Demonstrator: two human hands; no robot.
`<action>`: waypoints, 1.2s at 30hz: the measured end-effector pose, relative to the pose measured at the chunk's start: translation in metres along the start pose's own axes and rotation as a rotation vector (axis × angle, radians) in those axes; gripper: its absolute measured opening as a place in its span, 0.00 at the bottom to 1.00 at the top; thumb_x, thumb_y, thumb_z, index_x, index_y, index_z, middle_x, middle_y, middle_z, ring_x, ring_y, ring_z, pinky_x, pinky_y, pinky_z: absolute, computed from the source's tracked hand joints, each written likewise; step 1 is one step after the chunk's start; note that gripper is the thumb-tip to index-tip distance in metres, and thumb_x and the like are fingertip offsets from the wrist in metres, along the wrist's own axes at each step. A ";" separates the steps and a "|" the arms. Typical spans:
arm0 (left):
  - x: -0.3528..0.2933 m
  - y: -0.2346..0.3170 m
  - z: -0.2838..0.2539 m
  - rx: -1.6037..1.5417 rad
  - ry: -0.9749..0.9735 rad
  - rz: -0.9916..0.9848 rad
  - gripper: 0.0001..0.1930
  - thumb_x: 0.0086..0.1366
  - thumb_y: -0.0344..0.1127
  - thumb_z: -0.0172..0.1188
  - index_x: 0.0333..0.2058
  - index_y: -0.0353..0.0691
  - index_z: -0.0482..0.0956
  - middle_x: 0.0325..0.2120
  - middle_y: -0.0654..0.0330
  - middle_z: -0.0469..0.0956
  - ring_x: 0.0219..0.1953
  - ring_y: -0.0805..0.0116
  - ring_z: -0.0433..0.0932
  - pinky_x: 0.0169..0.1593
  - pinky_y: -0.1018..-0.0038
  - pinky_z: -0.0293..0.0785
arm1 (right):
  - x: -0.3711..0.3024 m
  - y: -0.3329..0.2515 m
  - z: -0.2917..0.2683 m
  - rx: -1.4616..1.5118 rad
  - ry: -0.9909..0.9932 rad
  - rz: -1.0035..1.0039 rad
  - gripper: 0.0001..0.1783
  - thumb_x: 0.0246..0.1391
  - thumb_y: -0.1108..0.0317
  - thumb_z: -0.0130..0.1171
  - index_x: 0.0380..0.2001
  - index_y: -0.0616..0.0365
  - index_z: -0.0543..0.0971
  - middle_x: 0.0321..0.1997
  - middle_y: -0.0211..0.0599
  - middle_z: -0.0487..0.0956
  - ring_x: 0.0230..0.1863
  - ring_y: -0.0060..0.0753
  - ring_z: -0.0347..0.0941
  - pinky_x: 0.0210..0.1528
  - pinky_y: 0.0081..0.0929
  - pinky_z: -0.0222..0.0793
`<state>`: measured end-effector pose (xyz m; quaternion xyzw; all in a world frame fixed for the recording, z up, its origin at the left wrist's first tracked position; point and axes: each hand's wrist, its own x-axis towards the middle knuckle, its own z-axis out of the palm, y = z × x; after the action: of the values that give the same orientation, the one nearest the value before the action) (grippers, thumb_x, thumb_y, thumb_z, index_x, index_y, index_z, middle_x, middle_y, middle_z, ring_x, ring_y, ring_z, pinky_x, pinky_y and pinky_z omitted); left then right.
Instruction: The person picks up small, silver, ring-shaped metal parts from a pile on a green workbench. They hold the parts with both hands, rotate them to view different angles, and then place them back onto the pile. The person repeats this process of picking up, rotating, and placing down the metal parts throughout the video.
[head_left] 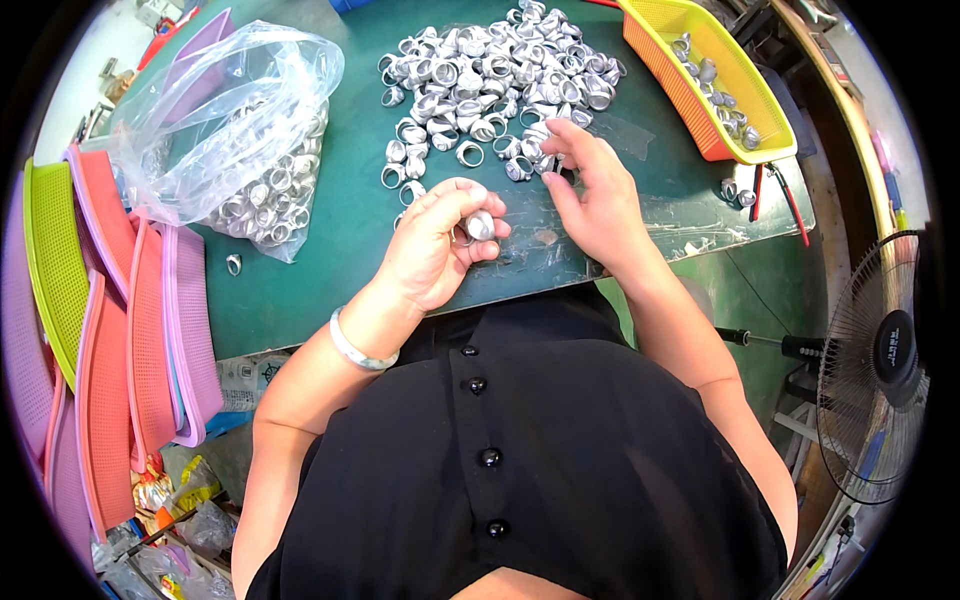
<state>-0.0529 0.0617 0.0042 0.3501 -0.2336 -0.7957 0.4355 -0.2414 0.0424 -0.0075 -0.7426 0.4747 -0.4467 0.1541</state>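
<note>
One grey metal ring (481, 226), head view, is pinched between thumb and fingers of the person's curled left hand (430, 235), above one green bench (280, 305); one pale bracelet (355, 345) circles that wrist. Right hand (600, 190): half open, fingers bent at the near edge of one heap of rings (480, 80), too many to count; whether it grips one cannot be told. Left of the heap: one clear bag (235, 140) of further rings (270, 205), with one single ring (234, 264) lying near it. Right: one yellow-and-orange basket (675, 90) holding several rings (735, 122); two loose rings (746, 198) and one red-handled tool (790, 205) lie beside it. Far left: several coloured baskets (105, 390), one of them green. Far right: one black fan (895, 345).
</note>
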 end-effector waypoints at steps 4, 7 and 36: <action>0.001 -0.001 -0.003 0.050 0.001 -0.006 0.03 0.59 0.32 0.54 0.30 0.40 0.72 0.25 0.62 0.73 0.25 0.75 0.73 0.24 0.83 0.67 | 0.012 -0.004 0.004 -0.174 -0.071 -0.044 0.26 0.40 0.78 0.57 0.47 0.57 0.68 0.31 0.35 0.76 0.35 0.40 0.70 0.37 0.32 0.67; 0.004 -0.002 -0.007 0.084 -0.002 0.002 0.03 0.59 0.32 0.54 0.31 0.40 0.73 0.23 0.64 0.72 0.22 0.78 0.70 0.21 0.85 0.62 | 0.017 -0.001 0.007 -0.172 -0.091 -0.042 0.26 0.40 0.78 0.57 0.47 0.56 0.68 0.27 0.32 0.76 0.33 0.39 0.70 0.36 0.32 0.67; 0.001 -0.002 0.008 0.056 -0.044 -0.087 0.08 0.64 0.34 0.49 0.33 0.36 0.73 0.20 0.65 0.71 0.18 0.82 0.62 0.18 0.86 0.54 | -0.011 -0.013 0.008 0.596 -0.112 -0.068 0.38 0.40 0.82 0.60 0.56 0.57 0.60 0.43 0.39 0.74 0.44 0.28 0.71 0.41 0.22 0.66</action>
<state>-0.0606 0.0621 0.0080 0.3543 -0.2498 -0.8146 0.3853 -0.2291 0.0564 -0.0087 -0.7035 0.2884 -0.5297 0.3760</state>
